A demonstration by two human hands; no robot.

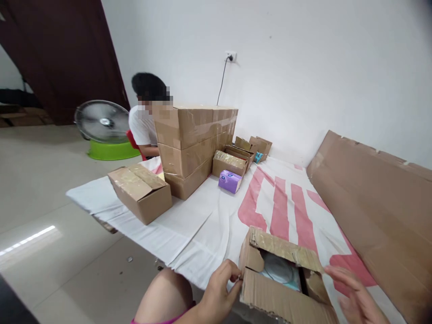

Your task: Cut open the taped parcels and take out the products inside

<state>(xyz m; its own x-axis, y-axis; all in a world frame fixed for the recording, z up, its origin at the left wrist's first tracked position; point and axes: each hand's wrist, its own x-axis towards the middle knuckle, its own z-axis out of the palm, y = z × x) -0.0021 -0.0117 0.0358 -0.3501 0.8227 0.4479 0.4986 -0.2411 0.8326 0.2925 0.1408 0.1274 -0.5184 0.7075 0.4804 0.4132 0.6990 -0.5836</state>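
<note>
A cardboard box (280, 292) with its top flaps partly raised sits at the near edge of the table. Through the gap shows a plastic-wrapped package (280, 270) in white and teal; the rest of it is hidden by the flaps. My left hand (221, 288) pinches the box's left edge between thumb and curled fingers. On the other side, my right hand (357, 294) has its fingers stretched out beside the box's right end, slightly blurred. Whether its fingertips touch the cardboard I cannot tell.
A taped box (141, 191) stands at the table's left edge, beside a stack of sealed cartons (192, 148). Behind sit a purple tissue pack (230, 181) and several opened boxes (229, 164). A cardboard sheet (374, 202) leans along the right. Another person (143, 126) sits behind the stack.
</note>
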